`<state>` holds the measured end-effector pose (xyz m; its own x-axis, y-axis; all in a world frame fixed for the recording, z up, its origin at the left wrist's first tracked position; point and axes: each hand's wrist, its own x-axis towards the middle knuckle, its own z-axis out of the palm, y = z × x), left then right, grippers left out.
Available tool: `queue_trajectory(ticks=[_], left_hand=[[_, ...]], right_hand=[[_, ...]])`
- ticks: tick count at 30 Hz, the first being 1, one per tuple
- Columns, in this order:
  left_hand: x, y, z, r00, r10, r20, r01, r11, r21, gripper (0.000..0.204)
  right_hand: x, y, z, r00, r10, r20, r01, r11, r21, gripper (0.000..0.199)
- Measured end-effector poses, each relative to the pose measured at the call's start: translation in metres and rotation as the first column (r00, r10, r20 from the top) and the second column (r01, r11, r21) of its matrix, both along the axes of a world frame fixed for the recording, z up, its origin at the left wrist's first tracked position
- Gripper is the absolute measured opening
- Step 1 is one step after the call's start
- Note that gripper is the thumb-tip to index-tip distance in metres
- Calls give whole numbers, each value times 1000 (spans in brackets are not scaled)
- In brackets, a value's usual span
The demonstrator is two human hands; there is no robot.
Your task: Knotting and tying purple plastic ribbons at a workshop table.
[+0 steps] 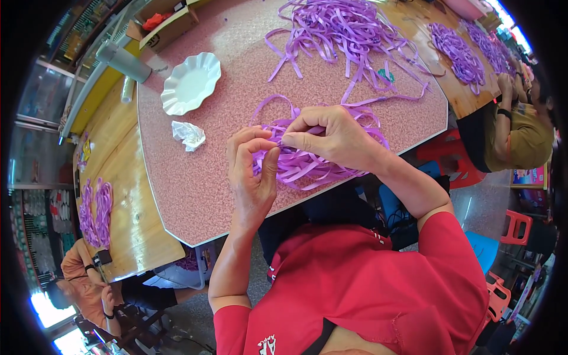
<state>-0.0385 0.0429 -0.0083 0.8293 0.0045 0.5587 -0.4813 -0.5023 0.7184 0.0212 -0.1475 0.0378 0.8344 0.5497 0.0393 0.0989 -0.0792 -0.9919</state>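
Close to the table's near edge lies a loose heap of flat purple ribbons (305,173), with both my hands over it. My left hand (253,171) has its thumb and fingertips drawn together on a purple ribbon at the heap's left side. Just beside it, my right hand (334,139) pinches the same bit between thumb and forefinger, its other fingers curled. The exact spot between the fingertips is small and partly hidden. A ribbon loop stands up behind my hands. Farther back on the pink speckled table (236,77) is a bigger tangle of purple ribbons (340,29).
Left of my hands are a crumpled white tissue (189,136), a scalloped white plate (192,83), a grey tumbler (124,61) and a cardboard box (168,29). Wooden tables on both sides carry more purple ribbons (458,56). One person sits at each; red stools (452,157) stand right.
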Motion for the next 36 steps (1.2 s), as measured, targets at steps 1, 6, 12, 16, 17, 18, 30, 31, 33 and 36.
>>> queue_trajectory(ticks=[1, 6, 12, 16, 17, 18, 30, 31, 33, 36], left_hand=[[-1, -2, 2, 1000, -4, 8, 4, 998, -62, 17], [0, -4, 22, 987, 59, 152, -89, 975, 202, 28], [4, 6, 26, 959, 10, 284, -170, 821, 546, 23], [0, 18, 35, 986, -59, 153, -37, 826, 563, 17], [0, 22, 36, 992, -95, 82, 36, 843, 537, 16], [0, 25, 35, 992, -95, 81, 37, 842, 537, 16], [-1, 19, 29, 996, -92, 20, 69, 861, 503, 26], [0, 22, 26, 994, -106, 30, 77, 864, 498, 25], [1, 24, 24, 992, -122, 38, 88, 866, 493, 23], [-2, 22, 27, 994, -108, -17, 105, 906, 410, 18]], right_hand=[[0, 0, 0, 1000, 1, 0, -1, 1000, 1, 14], [0, -2, -4, 994, -6, 111, 11, 999, -46, 15], [1, -1, -7, 959, 55, 279, -25, 994, -110, 14], [3, -3, -14, 853, 10, 522, 50, 994, -101, 13], [4, -4, -13, 864, 25, 502, 33, 994, -106, 12], [4, -5, -12, 875, 40, 482, 16, 994, -110, 12], [1, -7, -15, 905, 29, 425, 10, 996, -89, 12], [1, -7, -14, 905, 29, 425, 9, 996, -89, 12], [0, -8, -12, 920, 30, 390, 7, 996, -93, 12], [1, -8, -15, 921, 23, 388, 6, 997, -71, 12]])
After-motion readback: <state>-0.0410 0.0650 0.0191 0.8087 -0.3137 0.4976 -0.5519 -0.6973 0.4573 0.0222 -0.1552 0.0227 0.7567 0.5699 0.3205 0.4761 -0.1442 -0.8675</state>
